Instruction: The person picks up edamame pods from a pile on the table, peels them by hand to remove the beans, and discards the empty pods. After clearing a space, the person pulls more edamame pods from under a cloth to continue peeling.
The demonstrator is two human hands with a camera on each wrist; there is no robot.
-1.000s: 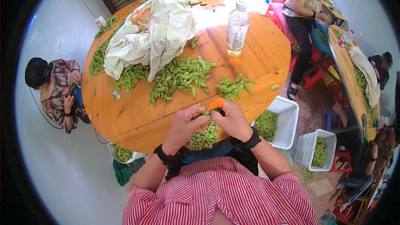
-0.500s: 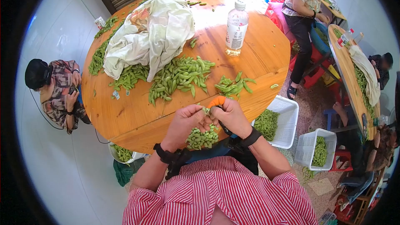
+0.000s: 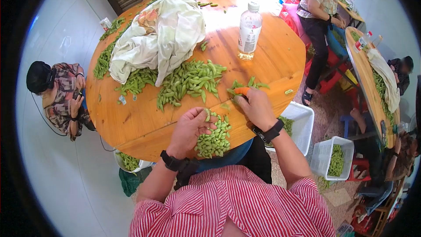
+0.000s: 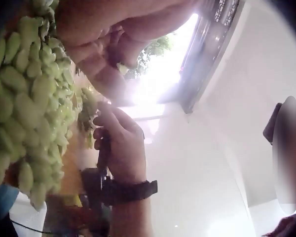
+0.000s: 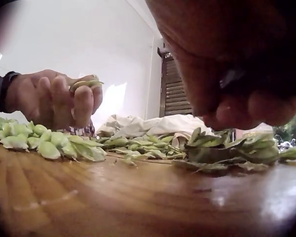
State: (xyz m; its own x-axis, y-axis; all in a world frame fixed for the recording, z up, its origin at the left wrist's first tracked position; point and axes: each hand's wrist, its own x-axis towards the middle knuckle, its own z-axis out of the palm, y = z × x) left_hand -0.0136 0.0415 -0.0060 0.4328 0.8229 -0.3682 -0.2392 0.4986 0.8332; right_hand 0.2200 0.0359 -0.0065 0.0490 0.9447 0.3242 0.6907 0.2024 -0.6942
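Note:
My left hand (image 3: 186, 131) pinches a green soybean pod (image 5: 89, 84) between thumb and fingertips, above the near edge of the round wooden table. Beneath and beside it lies a heap of pale green shelled beans (image 3: 215, 137). To the right, my right hand (image 3: 259, 109) reaches to a small pile of pods (image 3: 252, 82), with an orange covering (image 3: 241, 91) on one finger. The right wrist view shows its fingers bent low over those pods (image 5: 227, 150); I cannot tell whether they grip one. A larger pile of pods (image 3: 190, 81) lies farther in.
A pale cloth (image 3: 175, 30) covers more pods at the back left. A plastic bottle (image 3: 250, 33) stands beyond the small pile. White baskets (image 3: 300, 138) with pods sit on the floor at right. Other people sit around, one at the left (image 3: 66, 96).
Both hands were together over the bean heap. The right hand has moved away, right and forward, to the small pod pile. The left hand stays near the heap with a pod.

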